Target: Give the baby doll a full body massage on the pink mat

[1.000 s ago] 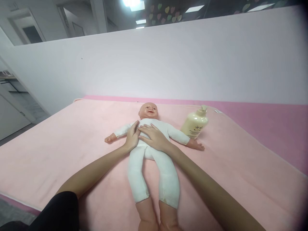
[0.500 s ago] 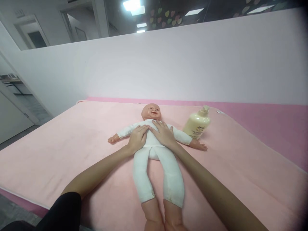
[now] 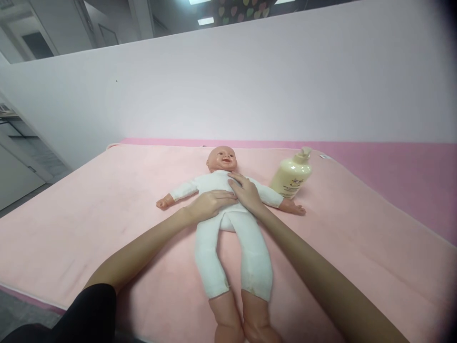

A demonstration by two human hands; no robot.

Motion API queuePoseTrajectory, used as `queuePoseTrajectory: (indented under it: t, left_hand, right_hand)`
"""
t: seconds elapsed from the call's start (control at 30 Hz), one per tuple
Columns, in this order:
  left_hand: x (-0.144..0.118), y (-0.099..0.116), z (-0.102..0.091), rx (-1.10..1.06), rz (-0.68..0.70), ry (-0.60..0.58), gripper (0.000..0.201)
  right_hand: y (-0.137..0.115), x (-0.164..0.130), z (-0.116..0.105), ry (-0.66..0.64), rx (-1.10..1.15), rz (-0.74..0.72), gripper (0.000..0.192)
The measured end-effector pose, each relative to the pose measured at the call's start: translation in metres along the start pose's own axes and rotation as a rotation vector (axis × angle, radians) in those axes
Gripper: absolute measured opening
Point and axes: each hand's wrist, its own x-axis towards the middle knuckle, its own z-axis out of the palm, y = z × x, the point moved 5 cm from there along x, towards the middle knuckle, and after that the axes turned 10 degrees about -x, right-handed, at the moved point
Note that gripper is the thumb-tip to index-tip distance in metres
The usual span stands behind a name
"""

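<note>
A baby doll (image 3: 233, 233) with a white cloth body lies on its back, head away from me, arms spread and legs toward me. Across its belly rests my left hand (image 3: 211, 204), flat, its fingers stretched out to the right. My right hand (image 3: 247, 193) lies on the right side of the doll's chest, fingers extended up and to the left, just above my left fingertips. Neither hand grips anything. Beside the doll's arm on the right stands a pale yellow pump bottle (image 3: 292, 176), leaning a little in the view.
Under the doll a light pink blanket (image 3: 107, 200) covers a darker pink pad (image 3: 403, 176). A white partition (image 3: 250, 90) rises behind it, with a window above. At the far left a doorway and floor show.
My left hand has slid from the doll's left-side chest down across its belly, fingers turning to the right. My right hand has shifted slightly right. The camera view has tilted downward.
</note>
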Motion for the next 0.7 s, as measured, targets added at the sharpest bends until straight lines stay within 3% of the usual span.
queuePoseTrajectory:
  t: [0.13, 0.37, 0.43, 0.53, 0.63, 0.7]
  left_hand:
    - [0.000, -0.005, -0.005, -0.061, -0.109, -0.073, 0.050]
    - [-0.002, -0.013, -0.009, -0.079, -0.345, 0.035, 0.050]
    - [-0.005, -0.018, -0.008, -0.070, -0.436, 0.089, 0.055]
    - [-0.011, -0.026, -0.005, -0.096, -0.545, 0.190, 0.055]
    - [-0.018, -0.036, -0.004, -0.161, -0.588, 0.362, 0.047]
    - [-0.022, -0.040, -0.006, -0.214, -0.568, 0.499, 0.042]
  right_hand:
    - [0.010, 0.003, -0.002, 0.065, 0.189, 0.074, 0.034]
    - [0.015, -0.001, -0.008, 0.178, 0.458, 0.201, 0.023]
    - [0.005, -0.007, -0.010, 0.140, 0.520, 0.139, 0.020]
    - [-0.021, -0.016, -0.010, -0.048, 0.539, -0.093, 0.023]
    - [-0.038, -0.024, -0.006, -0.204, 0.452, -0.250, 0.023]
    - [-0.042, -0.026, -0.003, -0.230, 0.342, -0.296, 0.026]
